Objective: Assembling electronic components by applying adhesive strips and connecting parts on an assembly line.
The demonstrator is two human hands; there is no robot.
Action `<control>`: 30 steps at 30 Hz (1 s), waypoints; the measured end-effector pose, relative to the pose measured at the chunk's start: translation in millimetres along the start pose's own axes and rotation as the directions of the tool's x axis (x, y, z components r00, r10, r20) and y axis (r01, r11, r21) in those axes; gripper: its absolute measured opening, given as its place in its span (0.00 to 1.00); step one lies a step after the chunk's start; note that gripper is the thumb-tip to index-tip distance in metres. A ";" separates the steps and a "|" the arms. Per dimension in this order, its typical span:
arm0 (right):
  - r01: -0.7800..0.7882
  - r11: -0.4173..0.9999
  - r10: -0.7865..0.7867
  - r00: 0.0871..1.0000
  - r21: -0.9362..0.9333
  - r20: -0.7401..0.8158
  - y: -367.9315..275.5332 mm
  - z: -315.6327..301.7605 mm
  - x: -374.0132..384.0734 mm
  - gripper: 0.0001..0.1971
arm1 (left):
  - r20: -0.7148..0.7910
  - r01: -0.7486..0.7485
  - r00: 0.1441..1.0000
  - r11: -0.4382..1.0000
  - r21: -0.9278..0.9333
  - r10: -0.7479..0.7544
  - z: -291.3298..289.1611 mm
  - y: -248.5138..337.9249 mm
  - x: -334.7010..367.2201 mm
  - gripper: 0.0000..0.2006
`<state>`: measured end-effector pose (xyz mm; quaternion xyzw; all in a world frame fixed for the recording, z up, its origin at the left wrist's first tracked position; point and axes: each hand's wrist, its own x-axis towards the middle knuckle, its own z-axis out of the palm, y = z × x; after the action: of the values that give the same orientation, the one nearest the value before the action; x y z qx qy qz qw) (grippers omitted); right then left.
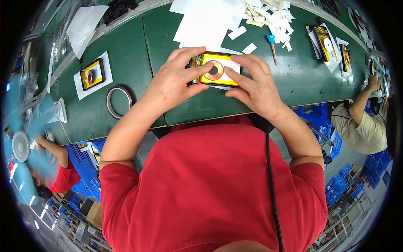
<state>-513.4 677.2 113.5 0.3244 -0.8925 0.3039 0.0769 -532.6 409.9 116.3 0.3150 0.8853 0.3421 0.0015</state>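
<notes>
Green bench before us, we grip the yellow coil module [216, 69] at mid-bench — left hand [173, 80] and right hand [255, 85] both closed on its ends — seemingly pressing it flat, which likely wants steady, even pressure.

Flat rectangular device [216, 69] with yellow face, copper-coloured ring coil and black rim; dark green workbench mat [176, 54]; white paper strips [268, 14]; brown translucent tape roll [119, 101]; red shirt [210, 185]; blue plastic crates [86, 168].
</notes>
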 end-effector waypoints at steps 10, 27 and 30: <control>0.158 0.978 -0.152 0.987 -0.134 0.056 5.4 -1.1 -6.9 0.24 | 0.015 0.013 1.000 0.999 -0.029 -0.012 2.1 -3.8 -2.3 0.33; 0.196 0.977 -0.192 0.980 -0.078 0.053 17.8 -14.3 -7.5 0.20 | 0.017 0.013 1.000 0.999 -0.048 -0.012 1.8 -7.3 -0.9 0.35; 0.198 0.980 -0.197 0.979 -0.022 0.057 16.1 -16.5 -0.3 0.20 | 0.023 0.023 1.000 0.998 -0.055 -0.021 1.6 -7.7 -0.7 0.35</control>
<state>-524.2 696.8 118.8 0.4186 -0.8617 0.2735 0.0866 -536.0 406.1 110.3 0.3088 0.8788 0.3630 0.0237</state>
